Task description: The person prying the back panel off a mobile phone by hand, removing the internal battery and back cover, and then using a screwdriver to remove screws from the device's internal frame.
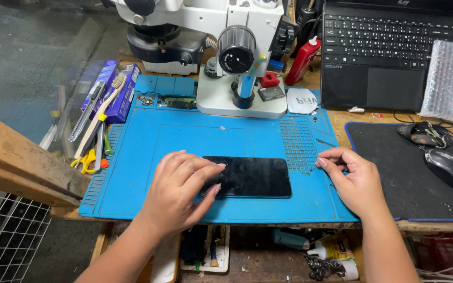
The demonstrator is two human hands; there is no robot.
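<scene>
A black smartphone (255, 177) lies flat, screen up, on a blue repair mat (148, 141). My left hand (176, 191) rests over the phone's left end, fingers spread and touching its glass. My right hand (353, 179) lies on the mat's right edge, apart from the phone, fingers curled with the tips pinched together; whether something small sits between them I cannot tell.
A white microscope (237, 57) stands at the mat's back. Toothbrush, tweezers and other hand tools (96, 123) lie at the left edge. To the right are a black mouse pad (394, 167), mouse (451, 167), keys (424, 134), laptop (389, 47), bubble wrap (445, 78) and a red bottle (302, 60).
</scene>
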